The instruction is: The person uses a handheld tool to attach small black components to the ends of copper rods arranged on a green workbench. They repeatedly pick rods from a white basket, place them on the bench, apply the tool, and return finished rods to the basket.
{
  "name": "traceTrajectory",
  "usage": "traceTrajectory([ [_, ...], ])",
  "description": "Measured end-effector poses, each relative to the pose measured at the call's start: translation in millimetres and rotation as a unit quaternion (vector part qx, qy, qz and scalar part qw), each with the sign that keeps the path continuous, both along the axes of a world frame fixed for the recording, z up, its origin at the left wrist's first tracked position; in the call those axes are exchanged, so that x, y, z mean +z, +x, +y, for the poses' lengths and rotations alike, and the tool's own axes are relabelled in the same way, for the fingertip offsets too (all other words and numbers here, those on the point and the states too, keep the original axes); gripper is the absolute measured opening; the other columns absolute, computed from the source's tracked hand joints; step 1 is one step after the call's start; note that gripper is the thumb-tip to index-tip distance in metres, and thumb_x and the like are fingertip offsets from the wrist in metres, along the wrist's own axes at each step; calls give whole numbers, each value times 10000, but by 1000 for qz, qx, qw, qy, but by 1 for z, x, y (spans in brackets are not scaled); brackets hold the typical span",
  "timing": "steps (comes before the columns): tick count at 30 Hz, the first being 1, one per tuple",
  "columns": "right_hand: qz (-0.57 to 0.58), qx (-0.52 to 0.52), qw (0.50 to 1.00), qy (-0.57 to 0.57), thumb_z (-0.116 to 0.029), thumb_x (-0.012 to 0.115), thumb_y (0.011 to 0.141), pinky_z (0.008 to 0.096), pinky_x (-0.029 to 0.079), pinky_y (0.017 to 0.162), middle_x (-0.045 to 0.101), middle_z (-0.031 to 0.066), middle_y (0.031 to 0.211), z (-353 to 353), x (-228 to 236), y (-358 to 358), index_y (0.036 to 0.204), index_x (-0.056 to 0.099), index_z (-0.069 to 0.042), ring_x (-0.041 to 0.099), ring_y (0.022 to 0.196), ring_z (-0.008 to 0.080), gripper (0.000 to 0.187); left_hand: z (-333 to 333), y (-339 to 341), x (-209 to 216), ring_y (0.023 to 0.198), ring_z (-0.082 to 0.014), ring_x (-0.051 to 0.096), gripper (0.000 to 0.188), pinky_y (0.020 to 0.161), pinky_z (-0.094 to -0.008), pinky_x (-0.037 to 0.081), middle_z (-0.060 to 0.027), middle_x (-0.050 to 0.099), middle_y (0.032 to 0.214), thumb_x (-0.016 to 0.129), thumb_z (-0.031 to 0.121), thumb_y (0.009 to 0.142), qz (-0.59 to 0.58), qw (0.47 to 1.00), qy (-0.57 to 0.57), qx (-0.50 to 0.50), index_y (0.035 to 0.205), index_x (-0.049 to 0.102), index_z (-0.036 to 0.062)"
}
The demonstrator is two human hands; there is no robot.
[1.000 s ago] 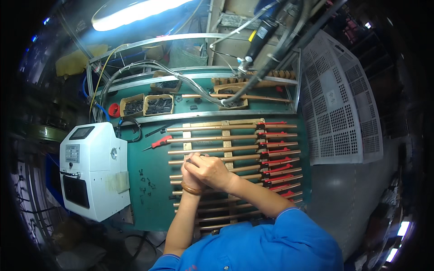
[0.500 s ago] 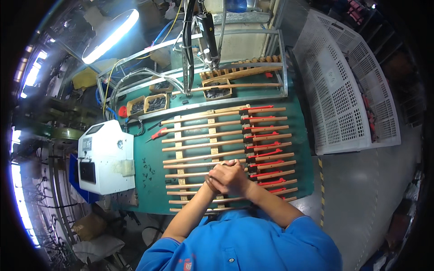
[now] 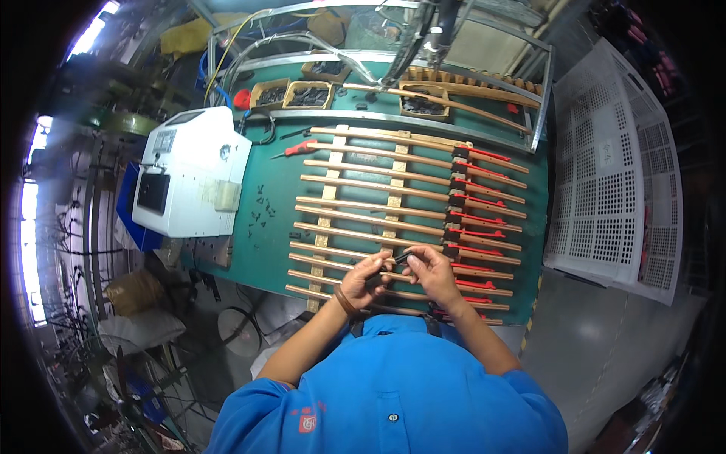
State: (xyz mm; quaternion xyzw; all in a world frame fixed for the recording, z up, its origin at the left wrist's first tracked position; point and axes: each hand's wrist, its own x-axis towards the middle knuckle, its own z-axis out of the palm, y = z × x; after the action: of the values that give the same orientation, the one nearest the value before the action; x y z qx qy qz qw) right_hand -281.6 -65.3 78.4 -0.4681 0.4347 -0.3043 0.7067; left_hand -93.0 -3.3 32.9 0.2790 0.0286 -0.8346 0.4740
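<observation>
In front of my body, both hands meet over the near part of a rack of slim copper-brown rods [image 3: 355, 216]. A small black piece [image 3: 401, 259] sits between the fingertips of my right hand [image 3: 432, 277], which is closed in a pinch. My left hand [image 3: 363, 281] is curled, its thumb and fingertips touching the piece's other end; something dark shows in its palm, too small to name. Several rods lie side by side across wooden slats [image 3: 323, 227]. Toward their right ends are dark blocks [image 3: 454, 201] and thin red strips [image 3: 476, 219].
A white machine [image 3: 193, 174] stands at the left of the green table [image 3: 265, 250]. A red-handled screwdriver [image 3: 299, 149] lies beside the rods. Behind a metal frame [image 3: 333, 113] sit boxes of black pieces [image 3: 308, 96]. A white perforated crate [image 3: 612, 174] stands at the right.
My clasped hands have come apart and now hold a small black piece between their fingertips. The view has shifted, so the table sits higher in the picture.
</observation>
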Motion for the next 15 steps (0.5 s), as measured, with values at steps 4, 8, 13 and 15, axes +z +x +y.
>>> traceTrajectory([
  [4,-72,41,984,156,-142,530,948,205,492,567,635,69,889,-5,-20,15,1106,559,15,611,724,102,225,0,29,11,733,-82,629,248,474,-183,463,4,621,890,584,281,919,-131,990,43,18,1076,613,91],
  [8,-123,-3,966,228,-142,569,929,218,534,608,653,100,901,-4,-17,38,1049,565,0,639,746,124,186,-6,33,26,746,-77,604,248,500,-187,458,-6,635,925,663,179,863,-249,968,12,0,1078,615,65],
  [13,-199,-43,934,294,-158,573,927,237,562,631,658,101,893,-12,-13,45,1016,554,-27,654,742,130,160,-20,34,36,731,-75,583,295,517,-182,434,-45,644,930,695,135,829,-345,937,-46,-2,1091,609,30],
  [15,-169,-28,948,267,-173,576,928,217,540,617,649,84,878,-17,-12,44,1014,551,-30,642,731,115,168,-25,38,27,650,-39,532,264,467,-172,395,1,622,831,674,188,855,-318,946,-57,-10,1067,625,39],
])
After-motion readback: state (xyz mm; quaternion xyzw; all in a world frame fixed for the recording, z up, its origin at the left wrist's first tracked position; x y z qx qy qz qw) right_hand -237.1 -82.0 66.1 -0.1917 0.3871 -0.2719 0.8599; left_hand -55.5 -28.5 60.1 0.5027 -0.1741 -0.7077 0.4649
